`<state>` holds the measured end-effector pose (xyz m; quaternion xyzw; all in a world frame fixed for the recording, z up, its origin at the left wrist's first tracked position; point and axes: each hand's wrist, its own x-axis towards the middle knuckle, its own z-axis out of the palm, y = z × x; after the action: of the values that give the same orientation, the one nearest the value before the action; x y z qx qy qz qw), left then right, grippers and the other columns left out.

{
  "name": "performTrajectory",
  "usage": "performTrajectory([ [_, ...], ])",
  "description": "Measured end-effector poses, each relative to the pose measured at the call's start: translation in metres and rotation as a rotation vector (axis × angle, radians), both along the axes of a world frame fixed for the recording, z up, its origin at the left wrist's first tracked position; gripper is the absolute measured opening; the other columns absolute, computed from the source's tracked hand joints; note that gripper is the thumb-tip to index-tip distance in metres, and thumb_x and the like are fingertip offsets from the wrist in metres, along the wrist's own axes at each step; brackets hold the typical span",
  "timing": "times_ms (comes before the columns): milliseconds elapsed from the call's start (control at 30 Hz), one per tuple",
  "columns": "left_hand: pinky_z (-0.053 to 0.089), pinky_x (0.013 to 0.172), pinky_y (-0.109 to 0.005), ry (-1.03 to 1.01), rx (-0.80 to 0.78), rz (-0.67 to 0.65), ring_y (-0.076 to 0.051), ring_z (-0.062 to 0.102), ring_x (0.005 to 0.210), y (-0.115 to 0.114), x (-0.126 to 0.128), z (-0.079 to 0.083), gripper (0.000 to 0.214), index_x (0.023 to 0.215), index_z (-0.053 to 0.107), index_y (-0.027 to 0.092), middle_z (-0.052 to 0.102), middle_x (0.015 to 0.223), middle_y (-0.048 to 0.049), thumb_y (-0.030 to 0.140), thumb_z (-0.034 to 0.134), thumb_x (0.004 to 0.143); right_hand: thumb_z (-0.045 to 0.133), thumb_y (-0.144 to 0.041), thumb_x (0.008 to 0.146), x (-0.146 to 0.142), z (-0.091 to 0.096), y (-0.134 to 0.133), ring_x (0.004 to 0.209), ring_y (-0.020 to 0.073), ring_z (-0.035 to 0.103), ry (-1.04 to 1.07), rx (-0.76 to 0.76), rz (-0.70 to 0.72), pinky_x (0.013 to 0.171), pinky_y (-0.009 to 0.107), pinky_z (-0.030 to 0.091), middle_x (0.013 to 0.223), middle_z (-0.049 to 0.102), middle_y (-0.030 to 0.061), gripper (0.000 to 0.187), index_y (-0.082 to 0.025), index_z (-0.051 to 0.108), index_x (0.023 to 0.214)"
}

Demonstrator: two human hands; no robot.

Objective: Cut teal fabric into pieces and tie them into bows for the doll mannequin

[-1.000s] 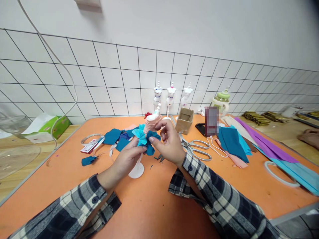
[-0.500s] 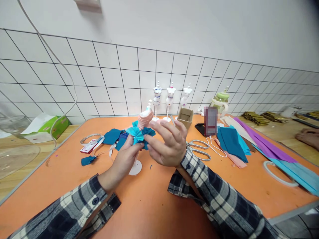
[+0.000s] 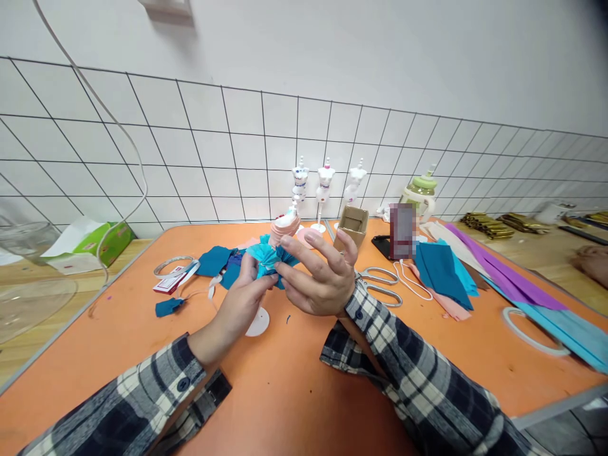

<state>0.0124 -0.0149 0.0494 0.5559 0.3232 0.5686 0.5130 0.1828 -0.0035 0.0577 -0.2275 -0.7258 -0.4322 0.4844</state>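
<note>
A small dress-form mannequin, its top wrapped in pink crepe paper (image 3: 284, 227), tilts to the right between my hands. Gathered blue crepe paper (image 3: 263, 254) fans out around it below the pink. My left hand (image 3: 244, 285) pinches the near edge of this blue paper between thumb and fingers. From the right, my right hand (image 3: 316, 275) holds the darker side of the paper with its thumb side, and its other fingers are raised and spread. Those fingers partly hide the mannequin. Under my left hand the white round base (image 3: 258, 322) shows.
Three white mannequins stand at the back beside a cardboard box (image 3: 352, 225). To the right are scissors (image 3: 380, 288), a phone (image 3: 403, 231), a bottle (image 3: 418, 193) and folded crepe paper (image 3: 441, 272). Blue scraps (image 3: 213, 259) and a tape roll (image 3: 173, 267) lie left.
The mannequin's pink top has tipped to the right and slightly back. The blue paper has turned with it. Both hands have stayed nearly in place, and the right fingers are spread a little more.
</note>
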Motion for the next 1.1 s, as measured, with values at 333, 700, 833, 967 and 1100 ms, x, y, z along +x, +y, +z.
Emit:
performTrajectory([
  [333,0.042,0.066,-0.023,-0.117,-0.02,-0.001,-0.013,0.047,0.074,0.008,0.0,-0.006,0.026,0.099,0.05,0.025,0.052,0.09,0.002,0.02,0.062,0.077,0.051,-0.025,0.086,0.008,0.004,-0.006,0.088,0.0212,0.059,0.164,-0.661,0.125,0.082,0.037,0.044,0.092,0.066,0.0055,0.029,-0.023,0.064,0.111],
  [700,0.052,0.069,-0.039,-0.378,-0.129,-0.153,-0.024,0.063,0.078,0.012,-0.012,-0.02,0.025,0.093,0.062,0.021,0.067,0.083,-0.0052,0.033,0.065,0.071,0.06,-0.035,0.086,-0.032,-0.066,-0.014,0.081,0.0161,0.063,0.014,-1.553,0.332,0.07,0.025,0.043,0.093,0.07,0.0017,0.026,-0.021,0.064,0.107],
  [833,0.053,0.076,-0.044,-0.323,-0.17,-0.224,-0.031,0.065,0.094,0.01,-0.011,-0.026,0.029,0.095,0.066,0.021,0.071,0.088,-0.0076,0.037,0.067,0.071,0.06,-0.031,0.089,-0.038,-0.071,-0.016,0.083,0.0152,0.066,0.139,-1.647,0.319,0.068,0.022,0.043,0.091,0.072,0.0007,0.016,-0.021,0.067,0.098],
  [967,0.051,0.087,-0.043,-0.294,-0.1,-0.191,-0.03,0.06,0.108,0.014,-0.012,-0.027,0.033,0.105,0.066,0.025,0.07,0.102,-0.0068,0.036,0.067,0.073,0.057,-0.03,0.091,-0.031,-0.068,-0.012,0.085,0.0155,0.067,0.161,-1.576,0.225,0.068,0.022,0.041,0.09,0.074,0.0003,0.015,-0.023,0.069,0.097],
  [1100,0.048,0.093,-0.04,-0.243,-0.061,-0.082,-0.028,0.052,0.121,0.024,-0.019,-0.034,0.041,0.12,0.062,0.028,0.063,0.122,-0.0061,0.037,0.062,0.08,0.057,-0.034,0.091,-0.023,-0.065,-0.007,0.084,0.0162,0.067,0.213,-1.525,0.084,0.065,0.023,0.038,0.09,0.074,0.0014,0.018,-0.024,0.07,0.099],
])
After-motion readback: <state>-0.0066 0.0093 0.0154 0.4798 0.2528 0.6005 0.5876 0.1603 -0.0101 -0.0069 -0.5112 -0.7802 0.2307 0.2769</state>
